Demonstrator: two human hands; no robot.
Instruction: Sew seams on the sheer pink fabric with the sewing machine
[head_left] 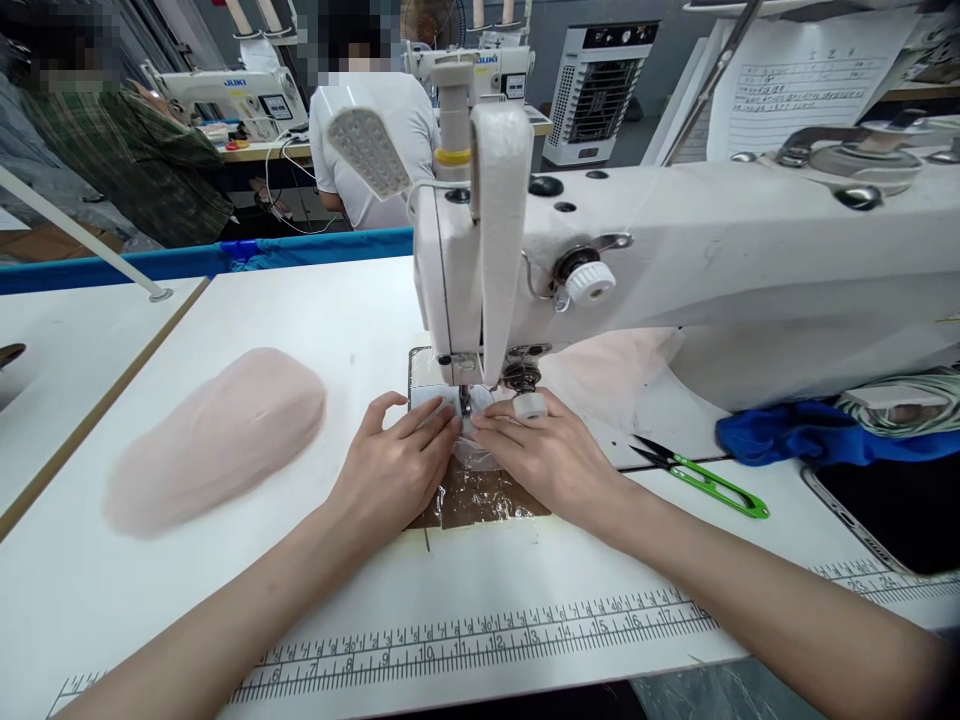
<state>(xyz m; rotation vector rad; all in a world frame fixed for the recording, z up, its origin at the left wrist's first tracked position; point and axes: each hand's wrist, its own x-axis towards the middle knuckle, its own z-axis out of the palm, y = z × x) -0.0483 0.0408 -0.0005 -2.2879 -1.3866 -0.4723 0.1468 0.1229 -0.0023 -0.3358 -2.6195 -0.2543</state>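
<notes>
A white sewing machine stands over the table, its needle and presser foot lowered between my hands. A small piece of sheer, pale fabric lies under the foot. My left hand rests left of the foot, fingers stretched out, fingertips on the fabric. From the right, my right hand reaches in with extended fingers, tips on the fabric beside the foot. Both thumbs are mostly hidden. Brown, shiny tape-like covering shows on the machine bed below my hands.
Left lies a sheer pink fabric pile; more pink fabric sits behind my right hand. Green thread snips, a blue cloth and a phone are at right. A printed ruler runs along the front. Two people sit beyond.
</notes>
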